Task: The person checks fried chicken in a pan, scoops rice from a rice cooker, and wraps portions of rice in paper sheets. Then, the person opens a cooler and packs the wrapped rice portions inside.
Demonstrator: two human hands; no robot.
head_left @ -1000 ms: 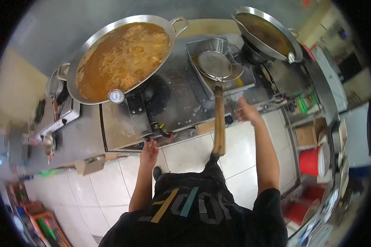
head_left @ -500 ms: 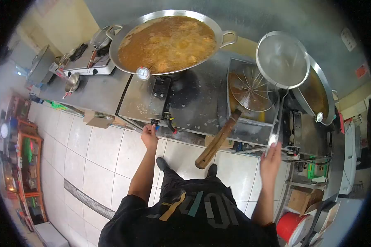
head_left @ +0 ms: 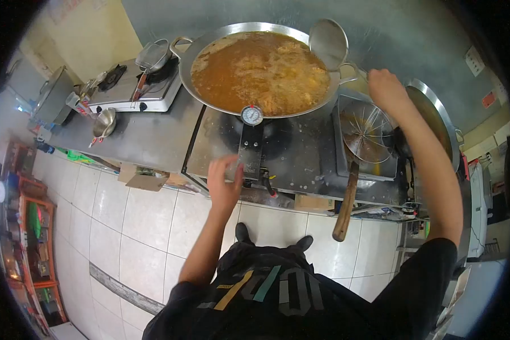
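My right hand [head_left: 386,89] is closed round the handle of a fine mesh skimmer [head_left: 328,44], whose round head is tilted over the right rim of the large wok. In this wok [head_left: 260,71], pieces of food lie in bubbling brown oil. A dial thermometer [head_left: 251,115] sits at its front rim. My left hand [head_left: 225,177], fingers apart and empty, is over the counter's front edge, left of the burner control. A wire skimmer [head_left: 368,136] with a wooden handle rests on a metal tray [head_left: 341,156] with oil in it.
A second wok [head_left: 430,107] stands at the right. On the left are a white gas stove [head_left: 164,102] with a strainer [head_left: 153,55] on it, and a small metal bowl [head_left: 104,122]. Orange shelves [head_left: 38,243] stand at the far left, beyond the tiled floor.
My right hand has lifted the mesh skimmer up and left, from above the tray to the large wok's rim. My left hand has come off the burner knob, its fingers now spread.
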